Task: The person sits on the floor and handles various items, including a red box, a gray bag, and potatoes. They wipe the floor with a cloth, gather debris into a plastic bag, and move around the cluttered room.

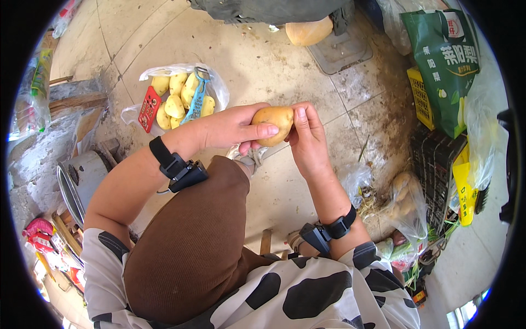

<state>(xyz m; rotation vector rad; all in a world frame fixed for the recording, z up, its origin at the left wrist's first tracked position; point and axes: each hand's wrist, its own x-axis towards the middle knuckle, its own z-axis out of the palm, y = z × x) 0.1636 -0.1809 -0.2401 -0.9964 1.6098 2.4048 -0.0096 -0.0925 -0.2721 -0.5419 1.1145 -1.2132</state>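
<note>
A yellow-brown potato is held up in front of me, over the tiled floor. My left hand wraps it from the left, thumb lying across its near side. At its right end are the fingertips of my right hand, with the thumb bent beside the index finger. Beyond my left forearm, an opened clear plastic bag on the floor holds several pale yellow potatoes. On top of these lies a blue vegetable peeler. A red, flat printed piece leans at the bag's left side.
A dark draped thing hangs at the top, beside a cut squash and a grey plastic lid. At right stand a green printed bag, a black crate and a bag of potatoes. A metal pot stands left.
</note>
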